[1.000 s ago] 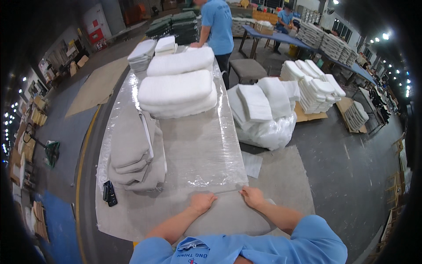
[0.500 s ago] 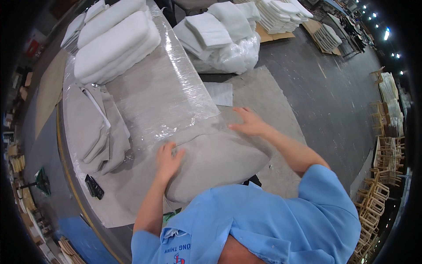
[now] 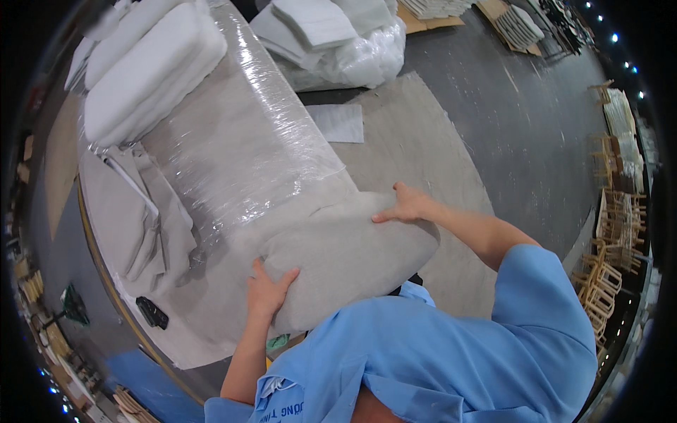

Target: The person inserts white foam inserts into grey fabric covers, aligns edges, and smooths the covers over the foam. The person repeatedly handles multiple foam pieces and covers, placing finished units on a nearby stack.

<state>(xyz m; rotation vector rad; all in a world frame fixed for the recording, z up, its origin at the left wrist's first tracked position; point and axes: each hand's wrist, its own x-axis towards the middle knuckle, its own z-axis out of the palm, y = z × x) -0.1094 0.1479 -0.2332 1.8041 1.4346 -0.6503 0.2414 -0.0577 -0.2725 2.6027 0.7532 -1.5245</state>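
A plump grey fabric cushion [image 3: 349,261], seemingly filled, lay near centre; left hand [image 3: 269,290] at its eight o'clock, right hand [image 3: 411,205] at two, touched it, fingers spread. Limp grey fabric pieces [image 3: 169,225], nine o'clock, looked unfilled.

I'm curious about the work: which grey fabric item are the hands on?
The bulging grey piece, touched by the left hand and right hand; the grey pile farther left is untouched.

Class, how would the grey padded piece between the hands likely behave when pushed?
The grey padded piece probably bends: its surface looks soft, rounded. It seems unlikely to roll, lying broad and low. Its matte cloth looks less slippery than the shiny plastic sheet.
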